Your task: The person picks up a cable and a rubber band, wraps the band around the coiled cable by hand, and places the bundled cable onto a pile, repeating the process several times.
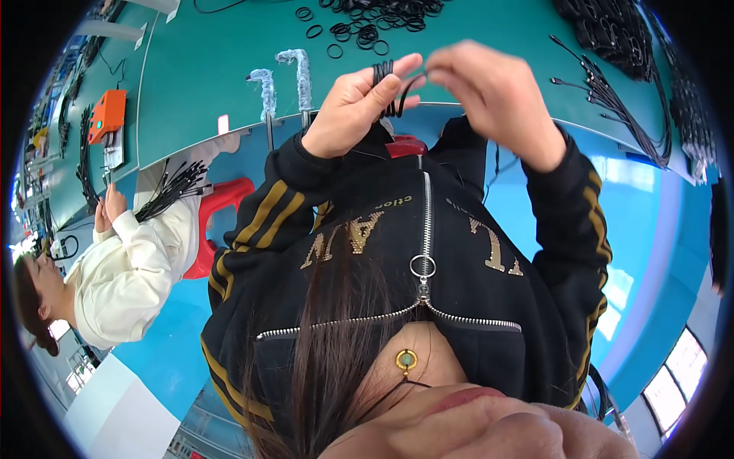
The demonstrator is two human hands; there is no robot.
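Note:
My left hand is raised at the table's front edge, with several loops of thin black cable wound round its fingers. Its thumb presses against the coil. Close beside it on the right, my right hand pinches a strand of the same cable, which curves between the two hands. Motion blurs the right fingertips slightly. Below the right hand a thin dark strand hangs in front of the blue floor; whether it belongs to this cable I cannot tell.
Beyond my hands, black rubber rings lie scattered on the green table. Two hooked posts wrapped in pale blue material stand left of them. Straight cables and coiled bundles lie right. A co-worker sits left, near an orange device.

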